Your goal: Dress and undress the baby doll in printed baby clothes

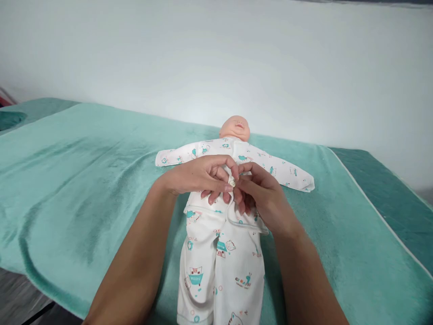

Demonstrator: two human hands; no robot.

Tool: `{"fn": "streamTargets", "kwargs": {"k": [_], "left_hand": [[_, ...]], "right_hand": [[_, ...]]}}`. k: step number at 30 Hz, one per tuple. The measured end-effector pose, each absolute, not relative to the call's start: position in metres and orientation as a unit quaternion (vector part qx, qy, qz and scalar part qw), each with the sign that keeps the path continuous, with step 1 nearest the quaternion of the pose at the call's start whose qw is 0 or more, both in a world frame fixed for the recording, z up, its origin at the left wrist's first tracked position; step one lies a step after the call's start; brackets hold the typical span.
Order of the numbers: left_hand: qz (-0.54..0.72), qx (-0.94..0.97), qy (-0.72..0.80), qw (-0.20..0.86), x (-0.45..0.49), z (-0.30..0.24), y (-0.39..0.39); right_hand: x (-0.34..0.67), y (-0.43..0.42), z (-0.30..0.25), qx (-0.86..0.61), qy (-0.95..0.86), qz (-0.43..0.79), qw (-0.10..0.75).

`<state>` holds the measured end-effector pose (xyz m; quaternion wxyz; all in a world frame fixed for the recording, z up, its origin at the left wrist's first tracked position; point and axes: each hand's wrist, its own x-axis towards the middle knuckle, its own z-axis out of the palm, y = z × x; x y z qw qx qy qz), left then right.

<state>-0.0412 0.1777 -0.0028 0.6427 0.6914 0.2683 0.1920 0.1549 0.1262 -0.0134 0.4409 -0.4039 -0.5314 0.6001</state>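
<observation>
A baby doll (234,127) lies on its back, head toward the wall, arms spread to the sides. It wears a white printed shirt (209,146) and matching pants (199,266). Over the doll's middle, my left hand (203,175) pinches the shirt's front edge between thumb and index finger. My right hand (262,187) is closed on the same spot from the other side, fingertips touching the left ones. Between them shows a small pale button (232,183). Fingers partly hide the front opening; below them its lower edge hangs slightly apart.
A light green plush blanket (84,180) with soft folds lies under the doll. Darker green cloth (389,194) shows at the right and at the far left. A white wall (216,58) rises behind. The blanket's front edge drops off at lower left above a grey floor (16,293).
</observation>
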Motion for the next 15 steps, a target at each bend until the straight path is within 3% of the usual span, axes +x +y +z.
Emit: {"fn": "streamTargets", "kwargs": {"k": [4,6,10,12,15], "left_hand": [[0.124,0.720,0.267,0.628,-0.046,0.000,0.175],[0.153,0.719,0.256,0.628,-0.047,-0.001,0.176],[0.420,0.653,0.259,0.574,-0.042,-0.010,0.182],[0.544,0.605,0.285,0.507,-0.037,-0.015,0.188],[0.620,0.581,0.338,0.405,-0.029,-0.022,0.194]], "right_hand": [[0.155,0.127,-0.021,-0.406,-0.482,0.539,0.559],[0.156,0.128,-0.023,-0.408,-0.468,0.493,0.610],[0.159,0.131,-0.027,-0.425,-0.500,0.367,0.660],[0.159,0.133,-0.030,-0.437,-0.546,0.314,0.642],[0.157,0.134,-0.033,-0.446,-0.617,0.292,0.579]]}}
